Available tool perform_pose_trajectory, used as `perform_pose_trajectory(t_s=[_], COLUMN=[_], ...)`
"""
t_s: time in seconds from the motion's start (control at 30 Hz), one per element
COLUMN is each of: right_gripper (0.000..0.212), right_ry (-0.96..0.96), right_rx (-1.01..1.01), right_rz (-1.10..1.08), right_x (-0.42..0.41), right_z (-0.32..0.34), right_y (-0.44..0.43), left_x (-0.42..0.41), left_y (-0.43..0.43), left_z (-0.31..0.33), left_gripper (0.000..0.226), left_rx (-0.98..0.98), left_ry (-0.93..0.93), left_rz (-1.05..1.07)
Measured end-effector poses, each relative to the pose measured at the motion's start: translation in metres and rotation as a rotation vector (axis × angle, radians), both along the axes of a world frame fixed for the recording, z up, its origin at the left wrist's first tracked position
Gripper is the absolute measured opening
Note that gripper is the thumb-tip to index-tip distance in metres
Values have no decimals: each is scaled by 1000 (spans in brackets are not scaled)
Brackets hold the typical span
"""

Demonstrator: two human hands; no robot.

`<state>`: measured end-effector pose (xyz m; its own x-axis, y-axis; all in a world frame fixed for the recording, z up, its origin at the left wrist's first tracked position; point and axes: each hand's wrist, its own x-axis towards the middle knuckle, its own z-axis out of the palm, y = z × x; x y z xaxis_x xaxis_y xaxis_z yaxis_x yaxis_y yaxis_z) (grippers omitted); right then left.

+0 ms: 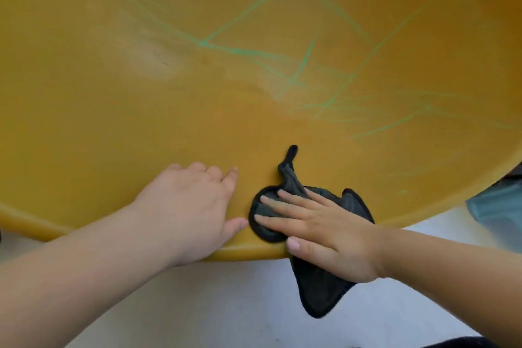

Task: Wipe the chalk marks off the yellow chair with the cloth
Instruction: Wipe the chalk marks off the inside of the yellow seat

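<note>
The yellow chair (141, 121) fills most of the view, its seat surface facing me. Green chalk marks (299, 65) cross its middle and right side; fainter smeared lines lie at the upper left. A dark cloth (319, 291) lies on the seat's near edge, and part of it hangs over the rim. My right hand (324, 232) presses flat on the cloth with straight fingers. My left hand (189, 206) rests on the bare seat just left of the cloth, fingers relaxed, thumb close to the cloth's edge.
A pale floor (226, 305) shows below the chair's rim. A teal object (500, 206) sits at the right edge beside the chair. Something dark shows at the bottom right corner.
</note>
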<state>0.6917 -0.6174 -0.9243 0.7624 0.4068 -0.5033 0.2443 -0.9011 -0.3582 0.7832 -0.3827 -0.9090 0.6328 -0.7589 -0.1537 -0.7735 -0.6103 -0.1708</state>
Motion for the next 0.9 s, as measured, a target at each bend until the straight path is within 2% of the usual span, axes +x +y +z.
perform_pose_trajectory(t_s=[0.07, 0.13, 0.17, 0.23, 0.27, 0.3, 0.37, 0.43, 0.57, 0.63, 0.7, 0.83, 0.9], right_gripper=[74, 74, 83, 121, 129, 124, 102, 90, 88, 80, 74, 90, 90], right_ry=[2, 23, 28, -17, -38, -59, -87, -80, -74, -58, -56, -73, -74], right_rx=[-125, -348, -471, -719, -808, -856, -833, -717, -440, -412, -468, -800, -872], right_rz=[-91, -239, -322, -433, -484, -539, -610, -566, -341, -258, -253, -475, -558], right_x=[-5, 8, 17, 39, 49, 55, 63, 63, 35, 16, 12, 41, 53], right_z=[9, 17, 24, 40, 46, 48, 33, 4, -16, -9, -2, 12, 15], right_y=[-35, -80, -105, -153, -169, -177, -168, -133, -63, -55, -69, -128, -143], left_x=[2, 6, 8, 11, 11, 10, 8, 5, 6, 6, 6, 4, 4], left_y=[-24, -45, -55, -72, -78, -83, -88, -89, -95, -96, -94, -88, -85], left_z=[-4, -9, -11, -13, -14, -16, -23, -33, -46, -50, -55, -59, -58], left_gripper=[86, 85, 85, 86, 87, 87, 87, 86, 81, 82, 81, 77, 77], left_rx=[32, 37, 34, 10, -18, -58, -145, -163, -125, -107, -89, -52, -42], left_ry=[35, 80, 101, 152, 190, 234, 307, 318, 252, 268, 326, 400, 408], left_rz=[-10, 13, 29, 62, 78, 94, 132, 141, 144, 161, 193, 182, 169])
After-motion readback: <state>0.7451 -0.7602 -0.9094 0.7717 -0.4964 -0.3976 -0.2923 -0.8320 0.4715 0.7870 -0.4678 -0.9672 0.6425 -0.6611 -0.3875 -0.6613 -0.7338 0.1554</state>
